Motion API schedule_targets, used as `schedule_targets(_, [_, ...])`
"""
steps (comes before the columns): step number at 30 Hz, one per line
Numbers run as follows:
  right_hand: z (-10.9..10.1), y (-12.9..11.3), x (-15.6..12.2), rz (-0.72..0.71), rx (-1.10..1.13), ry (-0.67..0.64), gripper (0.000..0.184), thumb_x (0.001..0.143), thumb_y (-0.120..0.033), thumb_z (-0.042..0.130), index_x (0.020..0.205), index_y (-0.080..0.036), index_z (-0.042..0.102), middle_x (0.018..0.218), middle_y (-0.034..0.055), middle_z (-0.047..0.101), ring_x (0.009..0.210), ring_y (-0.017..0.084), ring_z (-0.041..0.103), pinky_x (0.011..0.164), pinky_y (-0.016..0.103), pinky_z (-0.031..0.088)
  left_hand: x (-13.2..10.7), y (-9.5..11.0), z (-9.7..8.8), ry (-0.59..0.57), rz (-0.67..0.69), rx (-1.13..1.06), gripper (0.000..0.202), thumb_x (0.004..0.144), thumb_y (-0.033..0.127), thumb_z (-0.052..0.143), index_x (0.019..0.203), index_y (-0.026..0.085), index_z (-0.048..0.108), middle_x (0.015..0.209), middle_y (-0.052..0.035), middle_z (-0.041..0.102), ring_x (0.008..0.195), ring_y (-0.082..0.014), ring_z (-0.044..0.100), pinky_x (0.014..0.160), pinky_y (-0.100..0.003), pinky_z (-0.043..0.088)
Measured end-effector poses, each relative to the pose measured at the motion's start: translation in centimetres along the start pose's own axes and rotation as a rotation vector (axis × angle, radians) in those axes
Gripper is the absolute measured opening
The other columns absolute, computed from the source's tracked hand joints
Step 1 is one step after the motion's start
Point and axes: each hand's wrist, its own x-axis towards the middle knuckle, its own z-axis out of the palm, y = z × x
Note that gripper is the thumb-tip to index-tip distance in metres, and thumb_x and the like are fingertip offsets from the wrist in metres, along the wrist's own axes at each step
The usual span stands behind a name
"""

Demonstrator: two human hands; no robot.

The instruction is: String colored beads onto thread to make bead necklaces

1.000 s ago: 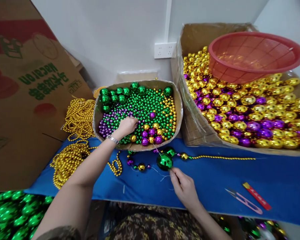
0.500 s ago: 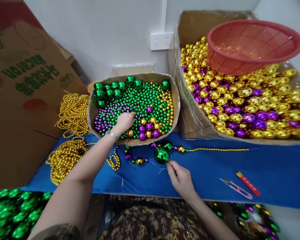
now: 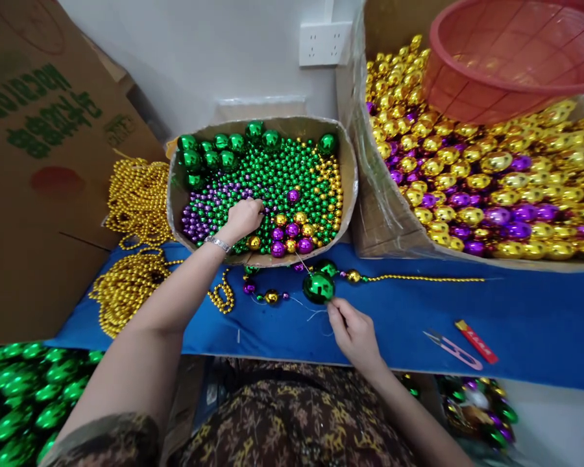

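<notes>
My left hand [image 3: 243, 217] reaches into a shallow cardboard tray [image 3: 350, 188] of small green, purple and gold beads, its fingers curled together among the beads; what they pinch is too small to see. My right hand [image 3: 353, 331] rests on the blue table cover [image 3: 516, 305], fingers pinched on a thin thread just below a large green ball [image 3: 318, 287]. That ball sits on a partly strung strand with a gold bead chain [image 3: 418, 279] running right and purple and gold beads [image 3: 271, 296] to the left.
A big carton [image 3: 365, 220] of gold and purple balls with a red basket [image 3: 511, 58] on top stands right. Gold bead strands [image 3: 136, 259] pile at left beside a printed cardboard sheet [image 3: 39, 162]. Thread snips [image 3: 452, 349] and a red tool [image 3: 477, 340] lie at right. Green balls [image 3: 24, 402] fill the lower left.
The camera has tilted down and a little closer. My left hand stays in the tray, shifted slightly; my right hand keeps its pinch by the green ball.
</notes>
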Motion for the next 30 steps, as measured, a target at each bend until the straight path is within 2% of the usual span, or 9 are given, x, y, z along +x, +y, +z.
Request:
schedule_targets(4, [0.1,0.1,-0.1,-0.01,0.006,0.009,0.02,0.096,-0.025,0.043,0.085,-0.019,0.058,0.06,-0.002,0.058,0.049,0.011,0.054,0.054,0.02,0.04,0.3,-0.7,-0.3,-0.003,0.017,-0.129,0.023,0.08,0.022,0.056,0.098,0.015,0.068,0.093,-0.0098,0.069,0.091,-0.0272,0.063,0.082,-0.036,0.048])
schedule_targets(9, [0.2,0.2,0.0,-0.021,0.03,0.007,0.021,0.096,-0.025,0.042,0.085,-0.019,0.059,0.06,-0.0017,0.059,0.049,0.011,0.055,0.053,0.021,0.041,0.3,-2.1,-1.3,0.017,0.017,-0.291,0.028,0.085,0.027,0.049,0.1,0.013,0.068,0.082,-0.0045,0.07,0.071,-0.0159,0.062,0.068,-0.025,0.048])
schedule_targets(12, [0.3,0.2,0.2,-0.021,0.036,0.0,0.021,0.096,-0.026,0.042,0.085,-0.019,0.059,0.059,-0.0013,0.059,0.049,0.012,0.055,0.053,0.021,0.041,-0.1,-2.8,-1.8,0.035,0.005,-0.358,0.03,0.085,0.028,0.047,0.101,0.011,0.067,0.083,-0.005,0.07,0.069,-0.0142,0.061,0.064,-0.024,0.047])
schedule_targets(15, [0.3,0.1,0.3,-0.023,0.037,-0.008,0.021,0.096,-0.026,0.042,0.085,-0.02,0.059,0.06,-0.0007,0.06,0.05,0.012,0.056,0.053,0.022,0.041,-0.7,-2.9,-2.0,-0.003,0.03,-0.389,0.027,0.082,0.028,0.052,0.098,0.013,0.067,0.083,-0.0046,0.07,0.069,-0.0143,0.061,0.064,-0.024,0.047])
schedule_targets(21, [0.3,0.2,0.1,-0.012,0.022,-0.009,0.02,0.096,-0.026,0.042,0.086,-0.019,0.059,0.063,-0.0001,0.062,0.053,0.012,0.057,0.054,0.022,0.042,-1.9,-1.7,-2.3,-0.116,0.171,-0.121,0.024,0.08,0.028,0.057,0.099,0.018,0.068,0.088,-0.0034,0.071,0.077,-0.0168,0.064,0.073,-0.026,0.047])
schedule_targets(25, [0.2,0.4,-0.1,0.001,0.021,-0.013,0.02,0.096,-0.026,0.043,0.084,-0.019,0.058,0.062,-0.0011,0.059,0.053,0.011,0.056,0.055,0.021,0.041,-2.1,-1.3,-2.0,-0.136,0.188,0.03,0.027,0.08,0.027,0.057,0.104,0.019,0.067,0.095,-0.0044,0.071,0.085,-0.0199,0.064,0.075,-0.028,0.047])
schedule_targets(30, [0.3,0.5,-0.1,0.005,0.031,-0.017,0.02,0.096,-0.026,0.043,0.083,-0.019,0.057,0.063,-0.0012,0.058,0.052,0.011,0.055,0.055,0.021,0.04,-2.0,-1.4,-1.6,-0.147,0.189,0.066,0.027,0.081,0.025,0.056,0.105,0.019,0.067,0.1,-0.0049,0.071,0.089,-0.0206,0.064,0.078,-0.027,0.047])
